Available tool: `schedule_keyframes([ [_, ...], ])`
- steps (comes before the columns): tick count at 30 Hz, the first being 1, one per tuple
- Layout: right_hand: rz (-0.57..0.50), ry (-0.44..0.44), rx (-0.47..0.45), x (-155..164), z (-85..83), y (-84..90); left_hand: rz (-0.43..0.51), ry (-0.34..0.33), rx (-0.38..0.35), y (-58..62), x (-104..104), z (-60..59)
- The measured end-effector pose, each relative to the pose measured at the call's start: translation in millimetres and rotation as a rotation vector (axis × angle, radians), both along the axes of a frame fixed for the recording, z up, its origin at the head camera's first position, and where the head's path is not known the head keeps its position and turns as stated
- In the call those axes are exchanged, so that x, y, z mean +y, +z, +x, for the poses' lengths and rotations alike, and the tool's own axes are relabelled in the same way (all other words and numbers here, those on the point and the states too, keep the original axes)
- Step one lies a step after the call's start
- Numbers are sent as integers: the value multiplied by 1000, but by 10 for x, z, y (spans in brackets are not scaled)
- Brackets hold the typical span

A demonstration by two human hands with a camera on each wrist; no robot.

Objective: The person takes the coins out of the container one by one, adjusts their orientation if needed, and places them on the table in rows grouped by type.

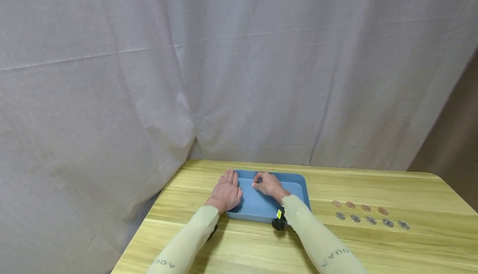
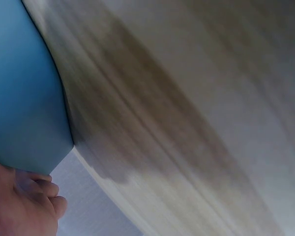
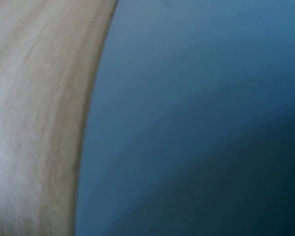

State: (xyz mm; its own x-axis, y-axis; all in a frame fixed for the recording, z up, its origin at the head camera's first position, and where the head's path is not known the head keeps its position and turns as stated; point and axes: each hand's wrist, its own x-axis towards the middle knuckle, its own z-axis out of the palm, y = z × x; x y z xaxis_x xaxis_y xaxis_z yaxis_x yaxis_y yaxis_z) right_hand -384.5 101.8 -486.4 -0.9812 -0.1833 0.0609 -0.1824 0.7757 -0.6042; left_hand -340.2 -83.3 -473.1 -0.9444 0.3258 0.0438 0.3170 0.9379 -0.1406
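A shallow blue tray (image 1: 261,217) lies on the wooden table, its wall also filling much of the right wrist view. My left hand (image 1: 226,191) rests over the tray's left rim, fingers straight and pointing away from me. The left wrist view shows part of that hand (image 2: 24,209) against the tray's wall (image 2: 27,98). Inside the tray, my right hand (image 1: 269,185) pinches a small coin (image 1: 254,184) between thumb and fingertips, low over the tray's floor. The coin is mostly covered by the fingers. No part of the right hand shows in the right wrist view.
Right of the tray, several copper-coloured coins (image 1: 366,208) lie in a row, with a row of several silver coins (image 1: 371,220) nearer to me. A grey curtain (image 1: 261,100) hangs behind the table (image 1: 429,199) and along its left side.
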Motion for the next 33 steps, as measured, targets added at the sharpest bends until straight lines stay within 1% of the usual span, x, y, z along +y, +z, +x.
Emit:
schedule_keyframes([
  [9,-5,-10,1,-40,51,14,-10,8,-9,7,-6,8],
  [19,-9,6,17,-25,52,19,-11,9,-11,8,3,3],
  [23,-28,20,22,-15,47,16,-19,9,-4,15,2,-3],
  [27,-47,34,15,-7,35,4,-13,11,-16,7,2,-6],
  [30,-66,45,18,7,35,5,-1,10,-23,1,4,-1],
  [33,-105,70,16,22,40,21,19,3,-13,1,8,3],
])
